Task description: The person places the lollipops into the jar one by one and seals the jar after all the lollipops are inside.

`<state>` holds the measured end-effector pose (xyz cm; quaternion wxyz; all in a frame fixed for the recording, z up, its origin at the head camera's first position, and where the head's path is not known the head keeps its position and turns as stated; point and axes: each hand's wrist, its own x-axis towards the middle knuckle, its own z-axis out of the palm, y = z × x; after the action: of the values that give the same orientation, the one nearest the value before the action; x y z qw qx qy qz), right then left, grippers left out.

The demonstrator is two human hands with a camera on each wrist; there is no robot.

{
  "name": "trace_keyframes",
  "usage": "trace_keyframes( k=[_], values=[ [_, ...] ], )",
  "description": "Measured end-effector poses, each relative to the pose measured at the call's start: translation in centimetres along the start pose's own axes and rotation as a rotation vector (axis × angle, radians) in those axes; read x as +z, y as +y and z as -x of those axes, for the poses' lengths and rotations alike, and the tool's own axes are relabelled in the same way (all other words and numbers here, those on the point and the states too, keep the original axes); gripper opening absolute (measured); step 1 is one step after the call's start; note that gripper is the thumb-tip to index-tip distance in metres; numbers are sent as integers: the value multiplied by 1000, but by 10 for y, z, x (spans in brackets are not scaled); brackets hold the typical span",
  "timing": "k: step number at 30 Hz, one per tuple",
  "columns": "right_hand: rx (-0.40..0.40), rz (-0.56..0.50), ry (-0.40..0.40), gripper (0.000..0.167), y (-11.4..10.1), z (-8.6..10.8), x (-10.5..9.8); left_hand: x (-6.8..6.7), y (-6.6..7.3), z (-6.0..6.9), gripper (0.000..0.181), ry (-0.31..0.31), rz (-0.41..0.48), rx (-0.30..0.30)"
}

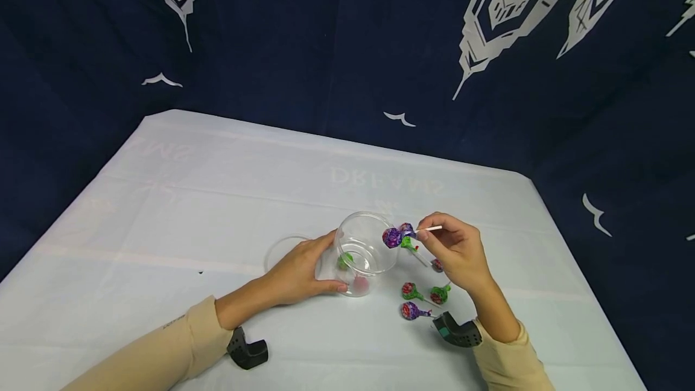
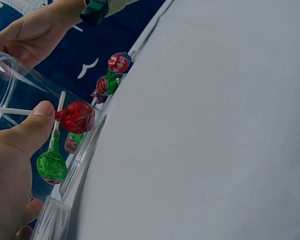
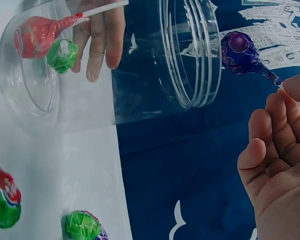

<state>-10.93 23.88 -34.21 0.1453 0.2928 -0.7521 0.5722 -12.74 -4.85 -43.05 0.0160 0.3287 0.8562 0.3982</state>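
My left hand (image 1: 295, 273) grips a clear plastic jar (image 1: 365, 264) that stands upright on the table, thumb on the near side and fingers round the far side. Inside the jar lie a red lollipop (image 3: 37, 36) and a green lollipop (image 3: 62, 56). By its white stick, my right hand (image 1: 458, 252) pinches a purple lollipop (image 1: 392, 238) between thumb and fingertips. The wrapped head of that lollipop is just off the right side of the jar's open rim, as the right wrist view also shows.
Several wrapped lollipops lie on the white table right of the jar, among them a green-and-red lollipop (image 1: 409, 290) and a purple-and-red lollipop (image 1: 411, 311). A round clear lid (image 1: 268, 253) lies behind my left hand. A dark blue printed curtain (image 1: 326, 47) hangs behind the table.
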Motion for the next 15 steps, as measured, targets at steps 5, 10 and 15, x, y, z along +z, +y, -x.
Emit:
trace_keyframes(
  k=[5, 10, 15],
  values=[
    [18, -19, -30, 15, 3, -1, 5, 0, 0, 0, 98, 3, 2, 1],
    [18, -28, -64, 8, 7, 0, 6, 1, -1, 0, 98, 4, 3, 9],
    [31, -7, -41, 7, 8, 2, 4, 1, -3, 0, 98, 9, 0, 26]
  ],
)
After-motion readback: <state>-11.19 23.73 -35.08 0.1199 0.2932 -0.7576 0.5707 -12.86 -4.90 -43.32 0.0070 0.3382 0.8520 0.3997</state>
